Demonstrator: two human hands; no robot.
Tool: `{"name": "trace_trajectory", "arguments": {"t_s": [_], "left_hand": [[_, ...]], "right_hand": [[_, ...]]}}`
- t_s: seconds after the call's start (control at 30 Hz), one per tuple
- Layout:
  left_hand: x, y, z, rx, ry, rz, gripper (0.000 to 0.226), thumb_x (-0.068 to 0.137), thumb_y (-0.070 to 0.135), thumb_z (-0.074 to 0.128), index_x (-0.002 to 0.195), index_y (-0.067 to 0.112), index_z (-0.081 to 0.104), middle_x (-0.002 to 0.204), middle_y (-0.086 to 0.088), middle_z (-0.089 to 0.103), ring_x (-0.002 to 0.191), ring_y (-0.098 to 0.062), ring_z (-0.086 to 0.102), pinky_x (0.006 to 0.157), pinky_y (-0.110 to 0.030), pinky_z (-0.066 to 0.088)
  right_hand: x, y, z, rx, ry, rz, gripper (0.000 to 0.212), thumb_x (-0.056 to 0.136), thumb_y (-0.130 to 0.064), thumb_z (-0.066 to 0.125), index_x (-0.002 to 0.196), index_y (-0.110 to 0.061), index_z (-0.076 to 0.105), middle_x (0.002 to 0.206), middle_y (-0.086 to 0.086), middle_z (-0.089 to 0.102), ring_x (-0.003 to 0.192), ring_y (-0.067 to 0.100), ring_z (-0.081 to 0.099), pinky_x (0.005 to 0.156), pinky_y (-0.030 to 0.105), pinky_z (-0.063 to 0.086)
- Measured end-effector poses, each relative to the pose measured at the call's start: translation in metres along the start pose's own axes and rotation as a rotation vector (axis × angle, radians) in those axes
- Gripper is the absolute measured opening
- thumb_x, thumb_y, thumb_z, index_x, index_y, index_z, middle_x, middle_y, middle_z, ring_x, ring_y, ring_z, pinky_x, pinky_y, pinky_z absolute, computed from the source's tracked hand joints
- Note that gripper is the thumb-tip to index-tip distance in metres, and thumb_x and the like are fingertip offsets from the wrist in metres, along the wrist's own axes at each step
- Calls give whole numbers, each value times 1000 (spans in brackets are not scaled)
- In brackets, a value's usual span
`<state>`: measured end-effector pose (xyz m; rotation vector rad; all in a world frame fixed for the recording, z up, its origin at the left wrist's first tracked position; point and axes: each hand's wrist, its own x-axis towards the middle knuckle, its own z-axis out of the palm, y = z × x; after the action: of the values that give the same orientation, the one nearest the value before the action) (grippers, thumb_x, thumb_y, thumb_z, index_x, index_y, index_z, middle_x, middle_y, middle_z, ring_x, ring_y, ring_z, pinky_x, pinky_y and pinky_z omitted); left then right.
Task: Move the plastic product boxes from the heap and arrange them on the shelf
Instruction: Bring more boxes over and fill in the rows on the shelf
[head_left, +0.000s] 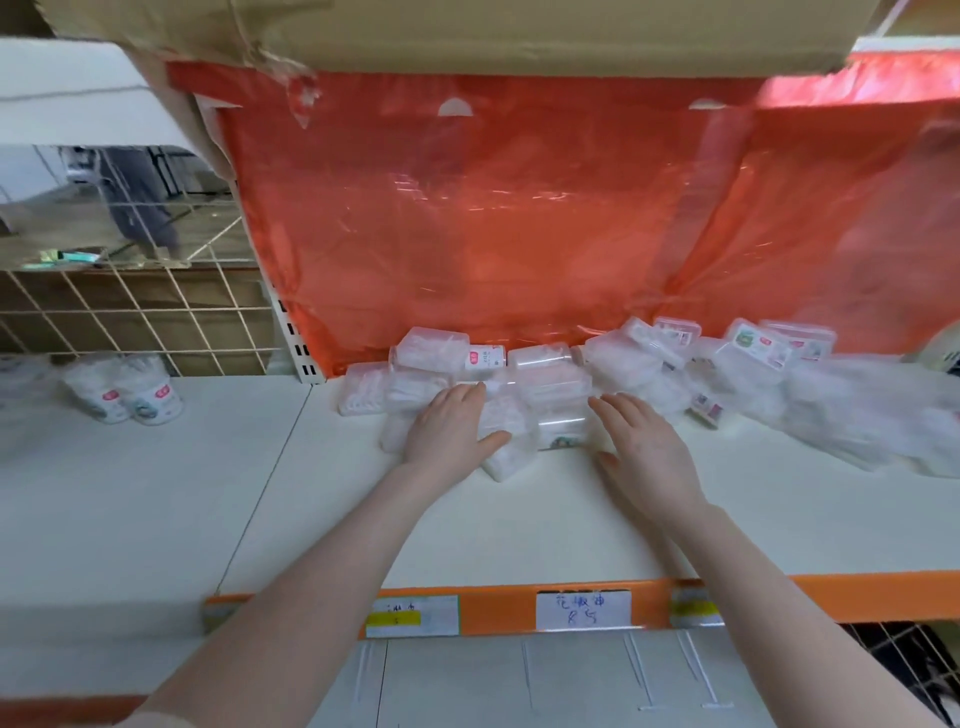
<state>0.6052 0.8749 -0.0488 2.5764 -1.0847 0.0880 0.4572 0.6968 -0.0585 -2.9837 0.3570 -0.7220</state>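
step: squaring up plastic boxes (540, 410) mid-shelf (467, 525), heap (727, 358) far right | left hand (449, 428) flat on boxes, fingers straight, together | right hand (647, 449) beside them, fingers loosely spread | next: likely press group together, then fetch more from heap

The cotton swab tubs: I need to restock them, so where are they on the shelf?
In the head view the cotton swab tubs stand far left on the white shelf, before the wire grid, apart from the box heap.
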Motion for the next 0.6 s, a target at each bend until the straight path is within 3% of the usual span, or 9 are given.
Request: {"name": "trace_trajectory", "arguments": {"t_s": [0.1,0.3,0.5,0.6], "left_hand": [[3,7,-2,27,-23,-4,68,88,50,56,142,14,35,145,-4,39,134,-20,33,105,-30,28],[-2,10,-7,7,-46,-18,65,85,48,61,137,15,42,141,-2,43,129,-21,38,98,-29,33],[-12,6,-10,-4,-48,-7,68,82,47,64,140,19,40,141,0,42,129,-18,38,98,-27,32],[-11,4,-14,19,-74,-6,69,82,48,64,141,22,39,139,1,43,128,-17,39,96,-26,34]], "right_hand": [[2,6,2,10,22,-35,67,45,3,85,109,4,65,109,18,66,102,36,63,83,44,52],[4,15,5,79,29,-66,63,53,-4,86,111,2,63,109,15,65,104,35,61,83,43,51],[11,10,7,92,35,-89,60,52,-6,88,107,2,65,96,19,62,84,38,61,70,41,52],[13,11,5,117,17,-95,57,55,-9,87,107,-1,65,100,16,63,91,36,60,76,40,50]]}}
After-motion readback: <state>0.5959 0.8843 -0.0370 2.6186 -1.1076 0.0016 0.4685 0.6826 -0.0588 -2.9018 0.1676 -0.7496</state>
